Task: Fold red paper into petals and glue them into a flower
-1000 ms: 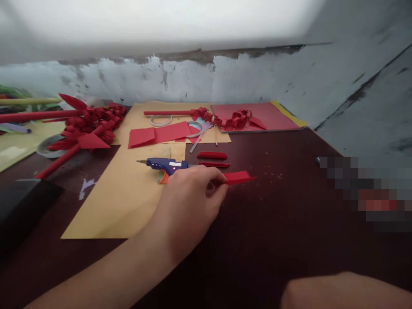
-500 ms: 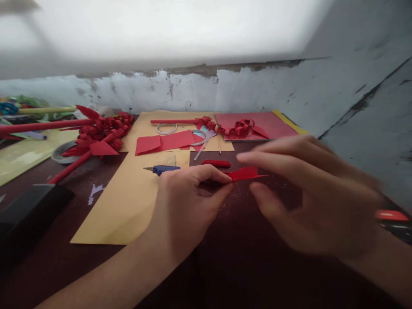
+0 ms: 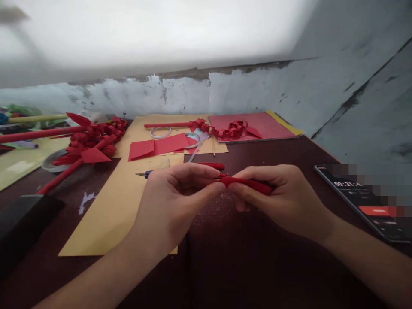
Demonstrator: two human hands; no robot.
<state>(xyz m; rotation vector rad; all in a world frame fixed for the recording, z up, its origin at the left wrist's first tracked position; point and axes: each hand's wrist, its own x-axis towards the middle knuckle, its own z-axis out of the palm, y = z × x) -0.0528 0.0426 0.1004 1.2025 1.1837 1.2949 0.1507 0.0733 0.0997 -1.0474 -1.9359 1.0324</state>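
Note:
A small piece of red paper is pinched between both hands above the dark table. My left hand grips its left end between thumb and fingers. My right hand is closed on the right part, thumb on the near side, with the other fingers partly hidden behind. Just beyond my fingers lie folded red paper strips. A blue glue-gun-like or pen-like tool with a metal tip pokes out from behind my left hand; most of it is hidden.
Tan paper sheets cover the left middle. Behind are red paper pieces, tape rolls, a curled red paper chain and a red folder. Red paper flowers on stems lie left, near a black box. A phone lies right.
My right hand has come in from the right and taken hold of the red paper. My left hand keeps its pinch. The view has turned slightly right, bringing the phone into sight.

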